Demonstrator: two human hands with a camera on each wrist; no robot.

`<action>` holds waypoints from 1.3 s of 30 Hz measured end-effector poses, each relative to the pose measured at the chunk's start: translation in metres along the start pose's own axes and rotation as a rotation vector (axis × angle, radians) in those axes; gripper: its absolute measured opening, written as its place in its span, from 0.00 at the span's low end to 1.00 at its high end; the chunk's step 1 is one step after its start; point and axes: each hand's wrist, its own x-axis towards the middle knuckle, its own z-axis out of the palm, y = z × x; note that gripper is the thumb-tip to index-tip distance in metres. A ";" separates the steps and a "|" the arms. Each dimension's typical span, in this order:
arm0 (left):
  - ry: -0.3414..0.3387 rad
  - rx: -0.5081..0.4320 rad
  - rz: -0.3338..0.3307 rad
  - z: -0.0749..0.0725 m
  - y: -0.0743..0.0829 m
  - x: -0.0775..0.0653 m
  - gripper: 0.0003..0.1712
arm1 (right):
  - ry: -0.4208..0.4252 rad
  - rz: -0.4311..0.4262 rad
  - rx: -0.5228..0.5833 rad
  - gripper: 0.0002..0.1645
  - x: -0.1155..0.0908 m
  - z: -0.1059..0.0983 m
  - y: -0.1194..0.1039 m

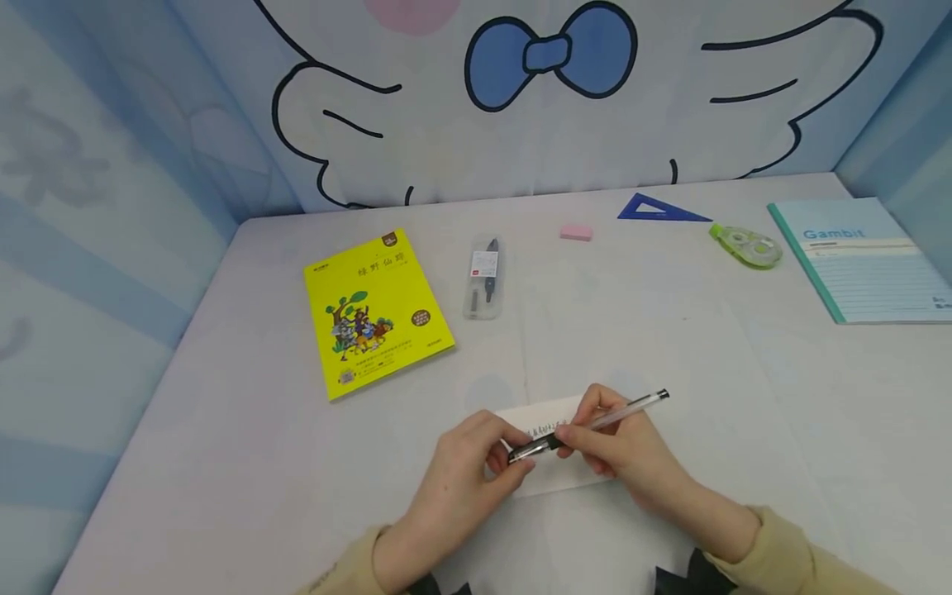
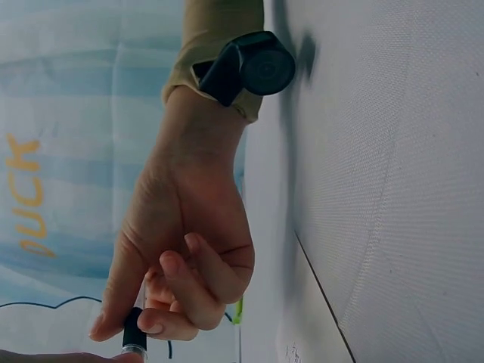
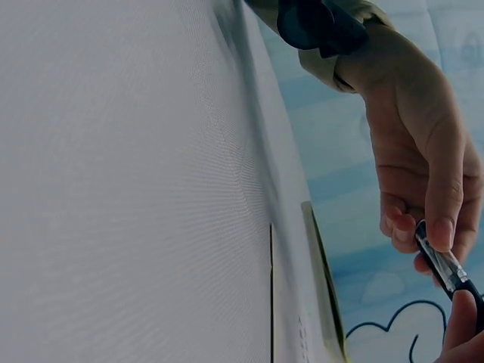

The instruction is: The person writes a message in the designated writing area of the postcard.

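Note:
A clear-barrelled pen [image 1: 632,407] with a black grip slants above a white sheet of paper [image 1: 546,481] that bears a line of handwriting. My left hand [image 1: 467,464] pinches the clear cap [image 1: 526,450] at the pen's lower left end between thumb and fingers. My right hand [image 1: 641,456] holds the barrel, thumb near the black grip. In the right wrist view the left hand [image 3: 423,144] shows from across, thumb on the cap. The left wrist view shows the right hand [image 2: 193,204], with the dark grip [image 2: 134,330] at its fingertips.
A yellow book [image 1: 402,306] lies left, beside a clear case [image 1: 483,306] containing a compass. Farther back are a pink eraser [image 1: 576,233], a blue set square [image 1: 640,212] and a green correction tape [image 1: 747,247]. A light blue notebook [image 1: 878,285] lies at the right edge.

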 end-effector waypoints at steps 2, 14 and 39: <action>0.009 -0.001 0.004 0.000 0.000 0.000 0.08 | -0.001 -0.008 -0.002 0.14 0.000 0.001 0.000; 0.088 -0.013 0.050 0.003 0.000 0.000 0.10 | -0.012 -0.034 0.035 0.14 0.001 0.000 0.000; -0.017 0.029 0.054 0.004 0.001 -0.002 0.19 | 0.040 0.090 -0.056 0.10 0.001 -0.001 -0.003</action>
